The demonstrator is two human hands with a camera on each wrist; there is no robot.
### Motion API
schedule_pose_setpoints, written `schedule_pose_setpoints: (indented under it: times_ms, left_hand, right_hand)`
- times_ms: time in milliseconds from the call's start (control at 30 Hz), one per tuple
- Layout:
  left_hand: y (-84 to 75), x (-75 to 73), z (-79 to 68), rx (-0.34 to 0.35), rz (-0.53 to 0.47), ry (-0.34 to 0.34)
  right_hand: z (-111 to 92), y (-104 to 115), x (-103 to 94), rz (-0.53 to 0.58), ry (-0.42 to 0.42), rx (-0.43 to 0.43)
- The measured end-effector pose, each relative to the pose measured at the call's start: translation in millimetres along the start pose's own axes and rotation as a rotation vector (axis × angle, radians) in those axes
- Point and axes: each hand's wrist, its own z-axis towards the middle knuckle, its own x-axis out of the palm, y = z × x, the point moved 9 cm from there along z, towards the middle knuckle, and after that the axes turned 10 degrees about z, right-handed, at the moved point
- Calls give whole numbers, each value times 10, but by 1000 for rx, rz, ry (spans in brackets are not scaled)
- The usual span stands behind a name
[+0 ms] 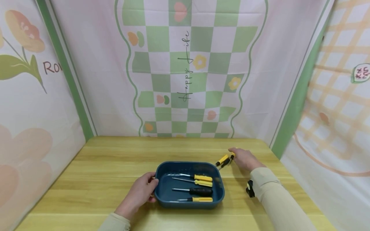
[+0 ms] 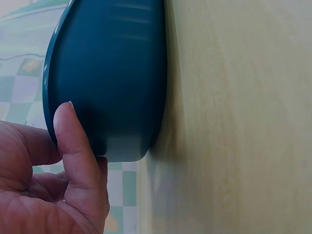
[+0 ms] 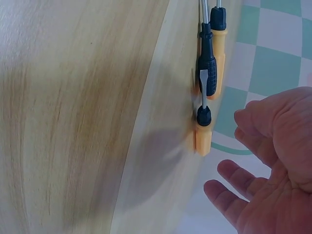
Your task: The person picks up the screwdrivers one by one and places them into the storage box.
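Observation:
My left hand (image 1: 141,191) grips the left end of a dark blue plastic box (image 1: 164,189), its thumb at the rim. In the left wrist view the thumb lies against the box's outer wall (image 2: 107,73). Inside the box, handles to the right, lie a black screwdriver (image 1: 200,192) and several yellow-handled ones (image 1: 202,199). My right hand (image 1: 244,159) hovers by three loose screwdrivers at the back right. The right wrist view shows its fingers loosely bent, apart from the nearest short yellow screwdriver (image 3: 203,139). Beside that lie a black one (image 3: 207,63) and another yellow one (image 3: 220,53).
Everything stands on a wood-grain table (image 1: 110,166). A printed curtain (image 1: 185,80) hangs behind its back edge, with more printed cloth (image 1: 332,128) along the sides. A small black device (image 1: 250,188) sits at the right wrist.

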Motion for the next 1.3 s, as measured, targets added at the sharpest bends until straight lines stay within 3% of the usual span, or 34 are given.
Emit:
schedule_pose_setpoints:
  times_ms: [400, 900, 1300]
  left_hand:
    - [12, 2, 7, 7, -3, 4]
    - [13, 3, 0, 2, 5, 8]
    - [-2, -4, -12, -2, 7, 17]
  right_hand:
    - [11, -35, 55, -36, 23, 4]
    - [-18, -67, 103, 2, 41, 15]
    - [-13, -53, 111, -32, 28, -20]
